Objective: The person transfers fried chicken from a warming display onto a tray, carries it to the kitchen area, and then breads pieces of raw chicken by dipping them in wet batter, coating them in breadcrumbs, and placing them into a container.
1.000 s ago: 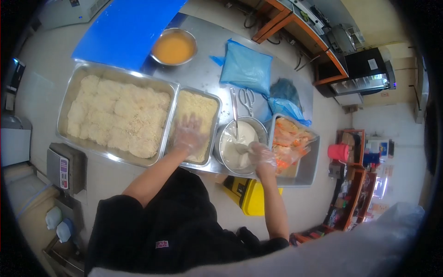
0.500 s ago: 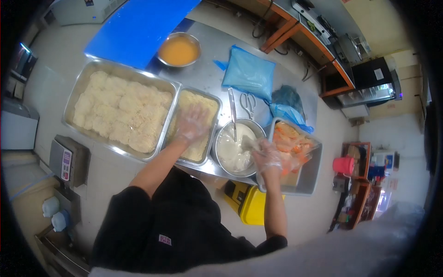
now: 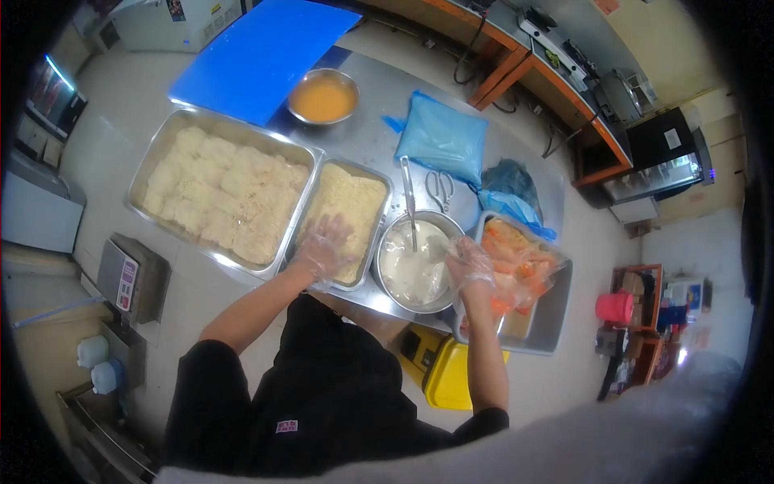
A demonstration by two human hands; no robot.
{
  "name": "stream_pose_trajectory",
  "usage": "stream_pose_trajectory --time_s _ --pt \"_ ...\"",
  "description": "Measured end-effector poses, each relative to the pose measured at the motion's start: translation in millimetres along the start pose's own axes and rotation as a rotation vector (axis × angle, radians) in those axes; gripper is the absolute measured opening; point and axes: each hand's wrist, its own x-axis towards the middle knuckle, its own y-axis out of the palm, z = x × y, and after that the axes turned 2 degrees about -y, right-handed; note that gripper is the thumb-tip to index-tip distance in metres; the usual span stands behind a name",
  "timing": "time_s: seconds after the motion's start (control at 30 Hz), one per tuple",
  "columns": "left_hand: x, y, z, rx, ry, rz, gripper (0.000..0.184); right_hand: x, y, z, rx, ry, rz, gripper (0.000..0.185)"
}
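My left hand (image 3: 322,248), in a clear plastic glove, lies with fingers spread on pale crumbs (image 3: 352,194) at the near end of a narrow metal tray (image 3: 389,187). My gloved right hand (image 3: 472,266) is at the right rim of a round steel bowl (image 3: 387,297) of white batter (image 3: 407,270). Its fingers are closed on a batter-coated piece (image 3: 439,246) over the bowl; what the piece is under the coating does not show. A metal-handled utensil (image 3: 408,189) stands in the batter. Beside the bowl, a grey tub (image 3: 556,323) holds orange-tinted raw pieces (image 3: 516,258) and plastic film.
A large metal tray (image 3: 137,181) of crumb-coated pieces (image 3: 222,194) stands left. Behind are a blue board (image 3: 258,56), a bowl of orange liquid (image 3: 324,98), a blue plastic bag (image 3: 443,137) and scissors (image 3: 439,189). A yellow-lidded bin (image 3: 451,375) stands below the table edge.
My left hand has drawn back toward the near end of the crumb tray. My right hand stays at the bowl with the coated piece. The whole view has shifted slightly.
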Motion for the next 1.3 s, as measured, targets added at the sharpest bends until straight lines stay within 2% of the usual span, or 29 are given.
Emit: stream_pose_trajectory --time_s 0.1,0.17,0.2,0.3,0.4,0.47,0.57,0.7,0.77,0.9,1.0,1.1,1.17,1.3 --pt "-1 -15 -10 -0.029 -0.039 0.062 0.072 1 -17 4 0.069 0.030 0.010 0.038" --pt "22 -15 -16 -0.044 -0.015 -0.040 0.069 3 -20 6 0.118 0.112 0.090 0.039" --pt "38 -16 -19 -0.050 0.000 -0.093 0.067 2 -13 4 0.079 0.084 0.067 0.040" --pt "93 -35 -27 -0.079 -0.022 -0.113 0.064 -1 5 1 0.001 0.059 0.039 0.041" --pt "119 -12 -19 -0.061 -0.030 -0.128 0.065 -3 -6 11 0.018 0.132 0.092 0.042" --pt "104 -10 -13 -0.036 -0.013 -0.088 0.066 -3 -16 16 0.045 0.164 0.106 0.043" --pt "58 -13 -3 0.015 0.002 -0.038 0.067 -7 -22 4 0.079 0.067 0.019 0.041" --pt "8 2 3 0.039 0.033 0.025 0.069 -6 -12 -8 0.104 0.049 -0.056 0.039" --pt "-9 6 2 0.027 0.005 -0.022 0.070 -4 -2 -10 0.073 0.020 -0.097 0.039" --pt "-34 17 0 -0.089 -0.114 -0.074 0.072 -3 -4 -9 0.152 0.078 0.009 0.040" --pt "-42 14 -1 -0.077 -0.106 -0.042 0.072 -4 -4 -1 0.173 0.118 0.044 0.040" --pt "-46 8 -4 -0.155 -0.215 -0.012 0.074 -9 -14 17 0.200 0.143 0.028 0.039" --pt "-49 16 -3 -0.204 -0.189 -0.124 0.074 -12 -6 9 0.202 0.113 -0.056 0.039" --pt "-44 30 2 -0.225 -0.177 -0.272 0.074 2 4 -4 0.185 0.076 -0.046 0.042"
